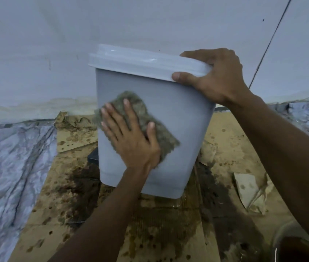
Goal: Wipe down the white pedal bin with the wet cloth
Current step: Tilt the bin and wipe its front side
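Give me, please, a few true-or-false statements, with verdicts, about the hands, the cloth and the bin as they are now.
1. The left hand presses the cloth flat against the side wall of the pedal bin. True.
2. The right hand hangs free of the bin. False: it grips a corner of the lid.
3. The lid stands open. False: it lies shut on the bin.
4. The bin stands on wet, stained cardboard. True.
5. The cloth lies on the cardboard. False: it is on the bin's wall, under the left hand.
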